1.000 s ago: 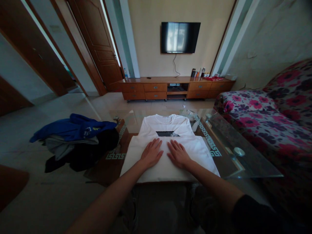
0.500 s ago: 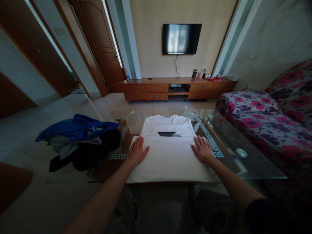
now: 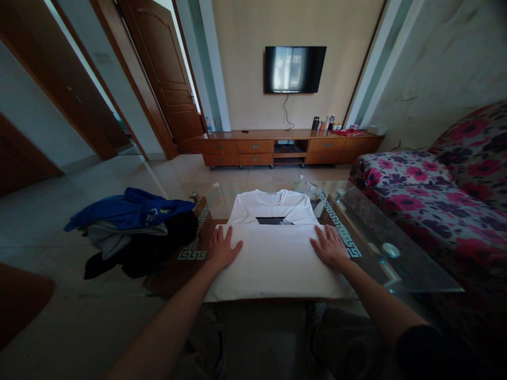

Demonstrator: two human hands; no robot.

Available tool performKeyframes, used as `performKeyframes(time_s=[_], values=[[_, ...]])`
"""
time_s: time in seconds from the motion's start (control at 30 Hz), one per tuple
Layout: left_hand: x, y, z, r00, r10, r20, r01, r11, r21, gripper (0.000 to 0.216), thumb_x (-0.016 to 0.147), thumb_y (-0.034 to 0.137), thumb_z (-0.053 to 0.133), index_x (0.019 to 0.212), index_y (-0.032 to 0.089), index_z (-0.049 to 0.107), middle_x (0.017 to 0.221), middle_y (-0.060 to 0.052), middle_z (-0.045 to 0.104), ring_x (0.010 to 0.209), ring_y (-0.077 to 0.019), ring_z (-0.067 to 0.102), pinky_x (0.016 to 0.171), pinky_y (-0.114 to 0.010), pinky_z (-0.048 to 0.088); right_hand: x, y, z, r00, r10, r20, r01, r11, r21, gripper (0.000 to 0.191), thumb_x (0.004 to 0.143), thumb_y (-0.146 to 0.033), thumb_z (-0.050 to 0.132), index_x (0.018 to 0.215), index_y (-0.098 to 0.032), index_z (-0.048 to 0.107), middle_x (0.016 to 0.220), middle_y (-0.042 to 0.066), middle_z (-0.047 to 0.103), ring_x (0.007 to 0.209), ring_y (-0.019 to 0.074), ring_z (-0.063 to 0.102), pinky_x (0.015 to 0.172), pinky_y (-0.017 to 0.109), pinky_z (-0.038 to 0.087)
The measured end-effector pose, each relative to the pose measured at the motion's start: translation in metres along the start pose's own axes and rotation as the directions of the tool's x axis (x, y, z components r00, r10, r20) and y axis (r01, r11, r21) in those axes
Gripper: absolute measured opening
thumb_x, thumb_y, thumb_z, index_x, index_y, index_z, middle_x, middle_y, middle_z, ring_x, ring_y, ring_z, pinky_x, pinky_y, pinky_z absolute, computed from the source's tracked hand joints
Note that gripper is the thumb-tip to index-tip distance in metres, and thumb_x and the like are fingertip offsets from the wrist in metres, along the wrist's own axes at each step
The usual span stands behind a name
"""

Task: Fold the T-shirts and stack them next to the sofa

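Observation:
A white T-shirt (image 3: 273, 253) lies on the glass coffee table (image 3: 372, 232), its lower half folded up over the dark chest print (image 3: 273, 220). My left hand (image 3: 222, 248) rests flat on the folded part's left edge, fingers stretched out. My right hand (image 3: 329, 246) lies flat on the right edge, fingers spread. Neither hand grips the cloth.
A heap of clothes with a blue jacket (image 3: 130, 211) on top sits on the table's left end. A floral sofa (image 3: 431, 195) stands to the right. Beyond are a wooden TV cabinet (image 3: 289, 148), a wall TV (image 3: 295, 69) and wooden doors (image 3: 166, 79) at left.
Both hands slid apart from the middle of the folded shirt to its left and right edges, smoothing it. Since half a second ago they have barely moved.

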State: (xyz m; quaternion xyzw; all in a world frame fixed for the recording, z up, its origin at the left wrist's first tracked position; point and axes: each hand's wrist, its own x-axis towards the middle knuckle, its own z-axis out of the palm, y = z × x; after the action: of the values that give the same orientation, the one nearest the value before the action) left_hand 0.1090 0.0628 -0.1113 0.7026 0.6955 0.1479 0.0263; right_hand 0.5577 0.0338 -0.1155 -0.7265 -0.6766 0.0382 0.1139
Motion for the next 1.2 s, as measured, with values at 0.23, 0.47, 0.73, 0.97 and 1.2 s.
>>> performKeyframes(time_s=[0.23,0.47,0.73,0.97,1.2], values=[[0.013,-0.016,0.003,0.997,-0.072,-0.003,0.072,0.997,-0.026,0.081,0.094,0.059,0.043,0.157,0.011,0.031,0.166,-0.021,0.024,0.155,-0.0347,0.018,0.124,-0.05,0.015,0.016,0.006,0.007,0.994,0.097,-0.055,-0.095,0.994,0.047,0.082,0.098,-0.067,0.024,0.159,-0.013,0.032,0.167,0.02,0.016,0.156,0.0349,0.009,0.122,0.055,0.015],[0.059,0.0,-0.005,0.991,-0.113,-0.073,0.107,0.991,-0.081,0.064,0.098,0.048,0.041,0.148,0.01,0.042,0.156,-0.023,0.041,0.15,-0.0336,0.03,0.122,-0.047,0.02,0.077,0.009,0.003,0.967,0.127,-0.219,-0.095,0.984,0.153,0.072,0.097,-0.051,0.036,0.146,0.001,0.042,0.146,0.03,0.046,0.143,0.0387,0.037,0.117,0.049,0.029],[0.126,0.003,0.011,0.994,-0.11,0.024,0.112,0.977,-0.183,0.05,0.089,0.028,0.056,0.137,0.015,0.056,0.133,-0.017,0.062,0.127,-0.0301,0.056,0.109,-0.039,0.04,0.144,-0.022,0.013,0.936,0.272,-0.224,-0.206,0.938,0.279,0.065,0.085,-0.035,0.054,0.14,-0.002,0.047,0.134,0.026,0.055,0.127,0.0373,0.051,0.11,0.046,0.037],[0.172,-0.014,0.027,0.993,-0.121,0.009,0.12,0.975,-0.185,0.052,0.09,0.034,0.058,0.141,0.023,0.056,0.133,-0.014,0.064,0.127,-0.0323,0.055,0.11,-0.045,0.037,0.196,-0.009,0.027,0.92,0.334,-0.207,-0.261,0.912,0.315,0.061,0.084,-0.033,0.057,0.137,-0.004,0.05,0.125,0.023,0.062,0.122,0.0334,0.055,0.105,0.042,0.04],[0.195,-0.005,0.044,0.999,-0.003,-0.034,-0.006,0.969,-0.247,0.053,0.088,0.022,0.057,0.141,0.018,0.058,0.14,-0.014,0.06,0.134,-0.0281,0.05,0.119,-0.042,0.028,0.216,-0.013,0.036,0.945,0.291,-0.149,-0.218,0.901,0.375,0.058,0.081,-0.031,0.062,0.136,-0.014,0.051,0.127,0.019,0.063,0.121,0.0324,0.056,0.109,0.049,0.035]])
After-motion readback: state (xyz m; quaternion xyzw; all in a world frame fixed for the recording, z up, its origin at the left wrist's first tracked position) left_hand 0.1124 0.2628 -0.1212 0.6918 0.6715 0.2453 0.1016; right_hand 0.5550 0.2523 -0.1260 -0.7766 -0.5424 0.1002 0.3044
